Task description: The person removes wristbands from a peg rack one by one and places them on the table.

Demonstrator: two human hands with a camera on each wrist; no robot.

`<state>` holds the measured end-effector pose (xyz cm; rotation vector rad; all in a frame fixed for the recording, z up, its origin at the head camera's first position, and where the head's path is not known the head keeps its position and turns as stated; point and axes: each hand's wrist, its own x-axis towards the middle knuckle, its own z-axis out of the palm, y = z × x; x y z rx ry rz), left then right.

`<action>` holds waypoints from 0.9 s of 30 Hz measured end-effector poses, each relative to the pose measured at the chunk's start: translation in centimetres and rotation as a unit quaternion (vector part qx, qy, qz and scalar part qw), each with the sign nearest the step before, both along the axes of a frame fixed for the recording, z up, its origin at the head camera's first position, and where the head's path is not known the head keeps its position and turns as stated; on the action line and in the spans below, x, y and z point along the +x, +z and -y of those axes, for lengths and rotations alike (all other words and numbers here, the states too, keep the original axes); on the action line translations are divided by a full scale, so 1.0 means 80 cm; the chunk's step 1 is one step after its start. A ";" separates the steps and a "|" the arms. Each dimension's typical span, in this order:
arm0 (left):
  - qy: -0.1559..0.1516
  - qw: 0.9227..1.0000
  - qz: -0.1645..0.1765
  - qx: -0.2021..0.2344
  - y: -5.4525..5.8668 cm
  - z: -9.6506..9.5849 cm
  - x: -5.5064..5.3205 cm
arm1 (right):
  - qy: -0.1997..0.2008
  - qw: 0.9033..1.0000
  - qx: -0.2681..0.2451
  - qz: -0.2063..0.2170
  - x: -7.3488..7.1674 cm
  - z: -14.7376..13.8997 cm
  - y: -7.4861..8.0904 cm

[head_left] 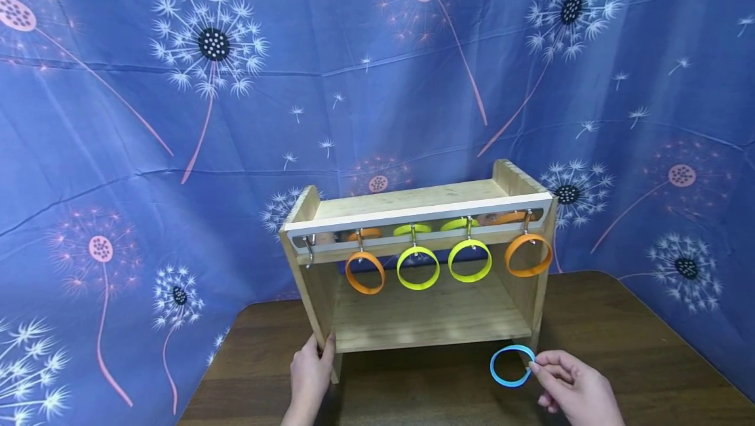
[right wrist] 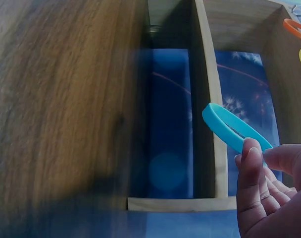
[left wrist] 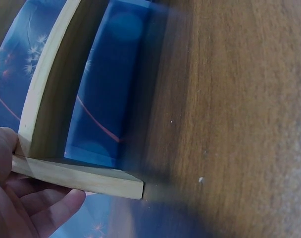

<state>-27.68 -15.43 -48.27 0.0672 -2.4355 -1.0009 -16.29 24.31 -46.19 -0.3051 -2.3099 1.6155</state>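
The blue band (right wrist: 222, 124), in front of the right end of the rack (head_left: 430, 316), looks light, soft and hard to break, best taken by its rim; there my right hand (head_left: 575, 383) pinches it, thumb against finger; my left hand (head_left: 310, 373) grips the rack's left side; beyond, four bands (head_left: 417, 286) hang from hooks (head_left: 413, 236)

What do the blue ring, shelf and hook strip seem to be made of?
Blue ring: probably silicone or flexible plastic; smooth, evenly coloured, satin-looking surface. Shelf: wood, apparently unpainted; pale boards show grain. Hook strip: likely polished metal, since its shiny band mirrors the hanging rings, though mirrored plastic is possible.
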 end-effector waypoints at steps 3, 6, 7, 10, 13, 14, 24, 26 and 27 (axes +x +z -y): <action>0.001 1.000 0.000 -0.001 0.000 0.000 0.000 | 0.003 1.000 0.005 0.014 -0.001 -0.007 -0.003; -0.001 1.000 0.001 0.000 0.000 0.000 0.000 | 0.007 0.999 0.015 0.029 -0.002 -0.014 -0.006; -0.001 1.000 0.000 0.000 -0.001 0.000 0.000 | 0.010 0.999 0.019 0.034 -0.003 -0.017 -0.007; -0.004 1.000 0.000 0.003 -0.001 0.000 0.001 | 0.017 0.998 0.030 0.052 -0.005 -0.025 -0.010; -0.007 1.000 -0.004 0.001 -0.001 0.000 0.001 | 0.024 0.996 0.031 0.075 -0.010 -0.033 -0.014; -0.006 1.000 -0.005 0.000 -0.001 0.000 0.001 | 0.026 0.996 0.030 0.084 -0.011 -0.035 -0.015; -0.001 1.000 0.004 0.000 -0.001 0.001 -0.002 | 0.037 0.993 0.053 0.102 -0.017 -0.047 -0.029; -0.001 1.000 0.003 -0.001 0.000 0.000 -0.001 | 0.036 0.992 0.057 0.104 -0.018 -0.049 -0.032; -0.001 1.000 0.003 -0.001 0.000 0.000 -0.001 | 0.036 0.992 0.057 0.105 -0.019 -0.050 -0.033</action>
